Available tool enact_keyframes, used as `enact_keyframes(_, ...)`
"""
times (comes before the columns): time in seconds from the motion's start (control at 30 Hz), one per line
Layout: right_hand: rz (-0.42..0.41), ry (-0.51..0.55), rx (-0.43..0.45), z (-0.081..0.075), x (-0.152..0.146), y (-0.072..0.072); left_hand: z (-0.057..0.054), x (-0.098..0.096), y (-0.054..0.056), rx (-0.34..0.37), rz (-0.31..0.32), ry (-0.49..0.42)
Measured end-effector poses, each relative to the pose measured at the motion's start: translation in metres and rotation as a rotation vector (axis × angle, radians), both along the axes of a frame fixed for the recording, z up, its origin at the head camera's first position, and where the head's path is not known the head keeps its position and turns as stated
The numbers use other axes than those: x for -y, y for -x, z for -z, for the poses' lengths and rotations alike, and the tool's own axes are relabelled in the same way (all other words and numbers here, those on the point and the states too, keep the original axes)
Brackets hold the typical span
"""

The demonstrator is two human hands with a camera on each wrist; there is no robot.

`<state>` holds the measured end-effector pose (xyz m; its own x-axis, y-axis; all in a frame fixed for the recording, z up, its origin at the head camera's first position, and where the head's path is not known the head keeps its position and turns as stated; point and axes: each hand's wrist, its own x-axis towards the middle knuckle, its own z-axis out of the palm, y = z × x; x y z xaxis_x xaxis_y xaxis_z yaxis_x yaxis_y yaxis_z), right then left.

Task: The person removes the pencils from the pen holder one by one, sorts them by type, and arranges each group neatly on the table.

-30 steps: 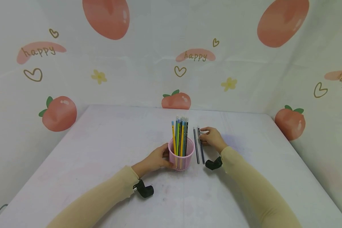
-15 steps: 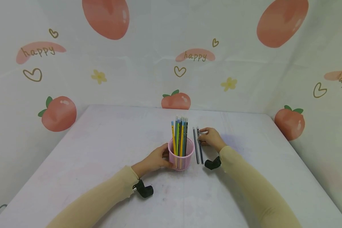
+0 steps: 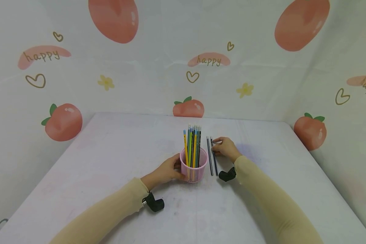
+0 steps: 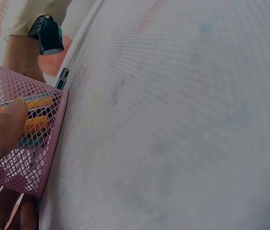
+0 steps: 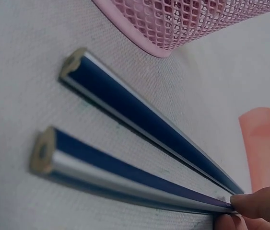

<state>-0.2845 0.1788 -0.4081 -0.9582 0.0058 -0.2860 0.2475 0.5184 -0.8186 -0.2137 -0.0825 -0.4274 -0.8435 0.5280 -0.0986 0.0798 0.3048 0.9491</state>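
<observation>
My left hand [image 3: 167, 170] holds a pink mesh pencil cup [image 3: 203, 166] from its left side, with the thumb at the front and the fingers round behind. Several pencils [image 3: 191, 145] in yellow, green, blue and black stand upright in the cup. To its right, two blue-and-silver pencils lie side by side on the table. My right hand [image 3: 227, 149] pinches the right-hand pencil [image 5: 120, 175] near its far end. The left-hand pencil [image 5: 144, 115] lies a small gap away, closer to the cup. Both show flat, unsharpened near ends in the right wrist view.
A pale cloth covers the table [image 3: 125, 142]. Behind it hangs a white backdrop [image 3: 158, 74] printed with peaches, hearts and flowers. A small black camera is strapped to each wrist.
My right hand has shifted very slightly left with the right-hand pencil, bringing it a little closer to the other one. My left hand and the cup have stayed put.
</observation>
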Motion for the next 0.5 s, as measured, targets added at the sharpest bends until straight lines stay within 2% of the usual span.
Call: enact_keyframes(0.5,0.001,0.039,0.002,0.001,-0.0008,-0.0003,0.0011,-0.0001,0.0002,-0.002,-0.013,0.01)
